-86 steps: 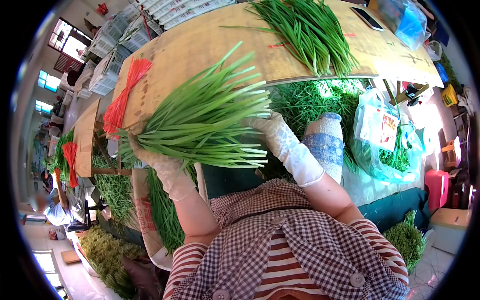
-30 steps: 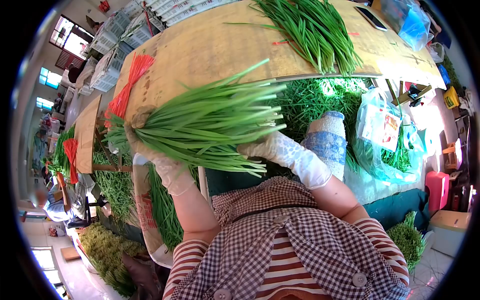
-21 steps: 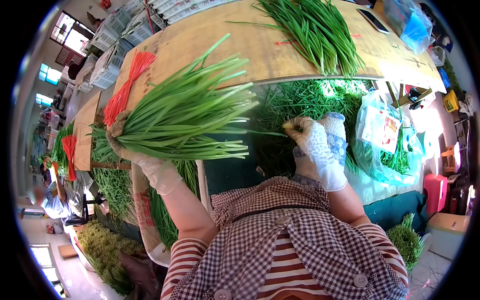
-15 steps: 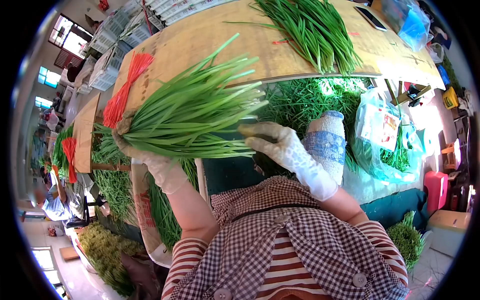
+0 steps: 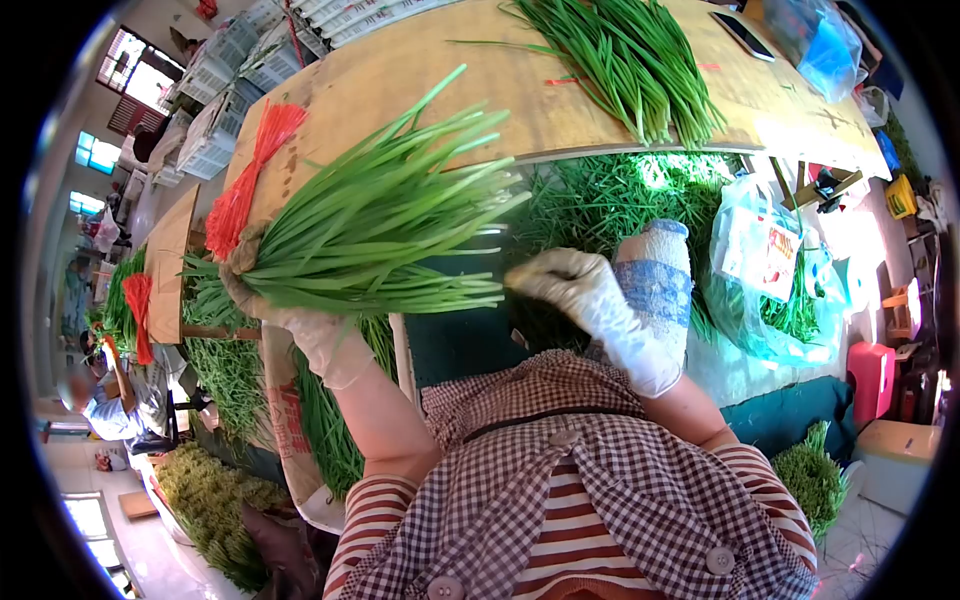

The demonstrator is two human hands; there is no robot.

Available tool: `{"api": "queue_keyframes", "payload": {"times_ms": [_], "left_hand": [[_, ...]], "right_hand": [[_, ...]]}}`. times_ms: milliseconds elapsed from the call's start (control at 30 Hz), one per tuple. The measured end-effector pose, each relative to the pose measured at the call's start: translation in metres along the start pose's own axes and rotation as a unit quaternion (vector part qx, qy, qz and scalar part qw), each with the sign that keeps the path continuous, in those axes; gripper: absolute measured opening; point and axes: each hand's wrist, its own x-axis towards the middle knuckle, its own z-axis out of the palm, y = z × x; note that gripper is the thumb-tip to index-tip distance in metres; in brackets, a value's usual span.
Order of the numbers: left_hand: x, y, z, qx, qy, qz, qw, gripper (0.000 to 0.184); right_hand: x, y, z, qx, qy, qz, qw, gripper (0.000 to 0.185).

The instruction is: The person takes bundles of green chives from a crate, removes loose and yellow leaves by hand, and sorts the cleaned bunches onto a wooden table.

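Note:
My left hand (image 5: 268, 296), in a soiled white glove, is closed around the leafy end of a loose bunch of garlic chives (image 5: 390, 220). The bunch is raised above my lap, its pale stem ends fanned out to the right. Just right of the lower stem ends is my gloved right hand (image 5: 570, 285), its fingers drawn together and pointing left; whatever may be between the fingertips is too small to make out. Beside the right wrist stands a white-and-blue towel-like roll (image 5: 652, 265).
A wooden table (image 5: 400, 70) holds red ties (image 5: 255, 180), a chive bundle (image 5: 640, 80) and a phone (image 5: 742, 36). Loose chives (image 5: 620, 195) lie below its edge. A green plastic bag (image 5: 770, 270) is at right. Another person (image 5: 115, 405) sits at far left.
My right hand's fingers have gone from spread near the stem ends to drawn together, slightly lower and to the right. The left hand keeps its hold, almost unmoved.

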Motion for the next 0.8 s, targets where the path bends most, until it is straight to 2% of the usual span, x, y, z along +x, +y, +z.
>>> {"api": "queue_keyframes", "payload": {"times_ms": [33,67,133,167,200,267,367,467,600,700,800], "left_hand": [[-0.017,0.000,0.031,0.050,0.018,0.003,0.999,0.040],[-0.027,-0.001,0.050,0.098,0.036,0.008,0.994,0.039],[-0.033,0.000,0.051,-0.026,-0.005,-0.072,0.997,0.036],[-0.035,0.001,0.050,-0.086,-0.026,-0.111,0.990,0.035],[-0.030,-0.003,0.036,-0.086,0.007,-0.114,0.990,0.030],[-0.033,-0.002,0.043,-0.088,0.011,-0.106,0.990,0.030],[-0.037,-0.001,0.047,-0.097,0.013,-0.104,0.990,0.029],[-0.041,0.000,0.053,-0.118,-0.010,-0.105,0.987,0.026],[-0.042,-0.001,0.052,-0.180,-0.034,-0.137,0.973,0.026],[-0.043,-0.001,0.051,-0.217,-0.051,-0.162,0.961,0.028],[-0.041,-0.003,0.048,-0.157,0.007,-0.141,0.977,0.026]], "right_hand": [[-0.003,-0.007,0.011,-0.059,0.002,-0.116,0.992,0.019],[-0.003,-0.009,0.017,-0.150,0.020,-0.170,0.974,0.021],[0.002,-0.006,0.024,-0.301,0.046,-0.281,0.910,0.020],[0.003,-0.004,0.026,-0.307,0.048,-0.276,0.910,0.017],[0.003,-0.003,0.029,-0.312,0.050,-0.270,0.909,0.014],[0.001,-0.004,0.033,-0.310,0.048,-0.248,0.917,0.009],[0.003,0.006,0.036,-0.350,0.042,-0.285,0.891,0.016],[-0.001,0.005,0.037,-0.344,-0.016,-0.219,0.913,0.025],[0.005,0.020,0.050,-0.393,0.033,-0.236,0.888,0.032],[0.014,0.032,0.053,-0.393,0.070,-0.286,0.871,0.029],[0.016,0.033,0.051,-0.395,0.057,-0.276,0.875,0.024]]}}
